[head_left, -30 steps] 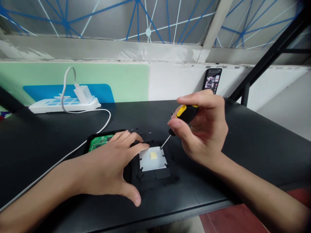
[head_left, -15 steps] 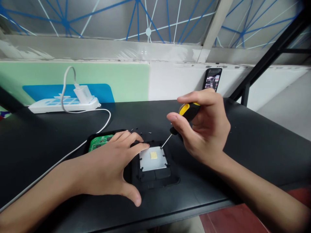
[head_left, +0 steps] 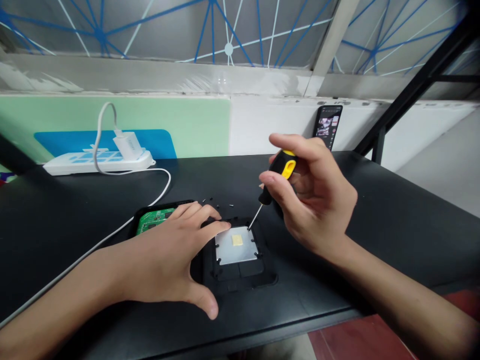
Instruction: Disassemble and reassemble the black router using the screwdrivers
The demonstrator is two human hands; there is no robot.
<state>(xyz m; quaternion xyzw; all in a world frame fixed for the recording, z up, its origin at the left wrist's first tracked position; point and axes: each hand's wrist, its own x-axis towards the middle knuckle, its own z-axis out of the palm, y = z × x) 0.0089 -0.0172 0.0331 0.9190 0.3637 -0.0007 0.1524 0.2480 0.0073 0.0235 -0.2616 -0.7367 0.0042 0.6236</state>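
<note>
My right hand [head_left: 315, 195] is closed round the black and yellow handle of a screwdriver [head_left: 279, 170]. The tool slants down, its tip at the upper right corner of a silver metal plate [head_left: 228, 252] with a pale yellow pad [head_left: 237, 240]. That plate lies in a black plastic housing [head_left: 268, 278]. Fingers apart, my left hand [head_left: 176, 260] rests with its index fingertip on the plate's upper left edge and holds nothing. Partly under its other fingers is a green circuit board [head_left: 152, 218] in a black casing.
Several small screws [head_left: 218, 206] lie on the black table [head_left: 393, 215] behind the housing. A white power strip [head_left: 80, 163] with a charger [head_left: 128, 145] and white cable [head_left: 165, 187] sits at the back left. A phone [head_left: 327, 126] leans on the wall.
The screwdriver's handle has turned and tilted more upright, and my right thumb and fingers have shifted on it. The tip stays at the same corner. My left hand has not moved.
</note>
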